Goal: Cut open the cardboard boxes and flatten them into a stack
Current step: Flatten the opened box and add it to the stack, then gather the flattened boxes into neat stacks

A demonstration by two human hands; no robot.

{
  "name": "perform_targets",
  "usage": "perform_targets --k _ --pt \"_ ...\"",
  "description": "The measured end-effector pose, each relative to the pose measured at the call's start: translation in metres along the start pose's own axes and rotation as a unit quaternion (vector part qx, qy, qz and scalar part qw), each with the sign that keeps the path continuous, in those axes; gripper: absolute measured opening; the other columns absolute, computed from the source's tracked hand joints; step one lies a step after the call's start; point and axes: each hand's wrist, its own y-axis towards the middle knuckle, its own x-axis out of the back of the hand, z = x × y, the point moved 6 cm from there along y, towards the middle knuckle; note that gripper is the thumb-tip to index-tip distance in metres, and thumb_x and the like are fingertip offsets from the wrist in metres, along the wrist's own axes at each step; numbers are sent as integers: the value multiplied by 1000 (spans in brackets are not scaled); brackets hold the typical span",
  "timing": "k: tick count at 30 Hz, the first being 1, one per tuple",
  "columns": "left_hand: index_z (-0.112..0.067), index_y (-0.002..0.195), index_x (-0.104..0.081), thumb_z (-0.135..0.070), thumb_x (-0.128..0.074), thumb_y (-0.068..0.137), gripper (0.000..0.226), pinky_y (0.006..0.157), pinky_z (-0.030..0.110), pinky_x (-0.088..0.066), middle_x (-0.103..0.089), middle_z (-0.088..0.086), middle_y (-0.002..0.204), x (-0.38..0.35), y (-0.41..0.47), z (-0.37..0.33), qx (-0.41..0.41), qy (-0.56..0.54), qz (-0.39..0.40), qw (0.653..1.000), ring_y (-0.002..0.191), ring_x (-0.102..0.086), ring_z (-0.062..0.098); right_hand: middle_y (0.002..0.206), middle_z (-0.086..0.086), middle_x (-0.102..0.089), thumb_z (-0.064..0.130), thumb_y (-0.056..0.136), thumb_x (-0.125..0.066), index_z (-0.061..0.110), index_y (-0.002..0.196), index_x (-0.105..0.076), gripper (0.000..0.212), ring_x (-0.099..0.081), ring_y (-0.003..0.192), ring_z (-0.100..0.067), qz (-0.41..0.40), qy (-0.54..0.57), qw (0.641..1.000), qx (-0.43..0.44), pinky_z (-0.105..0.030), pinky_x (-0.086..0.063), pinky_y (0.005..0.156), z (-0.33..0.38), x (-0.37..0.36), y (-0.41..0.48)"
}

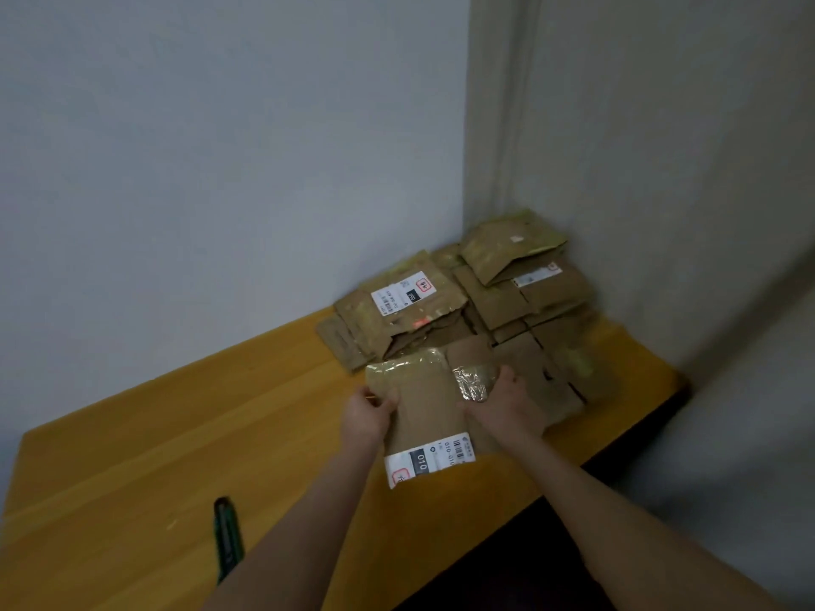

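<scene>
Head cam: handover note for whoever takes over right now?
Hands: left hand grips the left edge of the flattened cardboard box; right hand grips its taped right edge.
The box is in front of the pile of flattened boxes in the wall corner of the wooden table.
The utility knife lies on the table, near left, untouched.
Done: this box flattened. Left: set it on the pile; no uncut box in view.
</scene>
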Motion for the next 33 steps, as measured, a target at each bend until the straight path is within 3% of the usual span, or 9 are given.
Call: perform_targets --k 4,7,18,22,26,30,33 --pt "-9 116 -59 -25 -70 87 35 86 44 -53 -66 7 107 -12 9 0 32 3 -29 999 96 -62 24 133 -6 -46 61 69 -72 20 136 -32 89 -58 105 -26 10 -19 999 29 -30 -40 65 -3 -5 28" --pt "-10 120 -58 -27 -70 87 39 75 34 -51 -66 5 109 -9 28 -14 19 -4 -65 998 90 -61 19 138 -6 -42 63 71 -70 22 142 -26 93 -59 106 -27 12 -18 999 42 -27 -35 57 12 -7 54" --pt "-12 145 -35 -32 -73 84 75 103 44 -44 -54 9 136 -24 165 -107 -15 -50 -110 993 122 -53 28 147 -11 -29 61 77 -66 21 151 -13 99 -49 122 -33 19 -26 994 101 -39 -46 83 126 31 207" --pt "-11 141 -39 -32 -76 81 74 101 48 -46 -54 8 137 -20 205 -109 18 -46 -116 992 122 -53 28 145 -13 -31 59 77 -68 20 149 -19 96 -46 123 -33 30 -41 990 131 -36 -43 78 165 17 243" --pt "-6 128 -48 -30 -80 77 65 99 44 -48 -58 11 128 -36 223 -81 97 -14 -50 994 115 -57 29 143 -16 -31 57 74 -71 19 145 -28 91 -37 129 -33 86 -113 984 108 -41 -41 95 164 -15 264" --pt "-8 136 -43 -30 -76 82 67 96 42 -49 -57 13 131 -65 224 -54 145 5 34 989 114 -58 28 146 -20 -28 55 70 -76 19 152 -6 113 -36 131 -36 115 -152 978 85 -44 -40 99 144 -34 281" --pt "-12 146 -32 -34 -75 81 81 90 36 -48 -52 12 137 -73 223 -47 145 58 15 988 119 -55 30 152 -22 -23 55 63 -81 17 153 3 129 -30 136 -38 128 -137 980 67 -49 -37 104 134 -39 293"
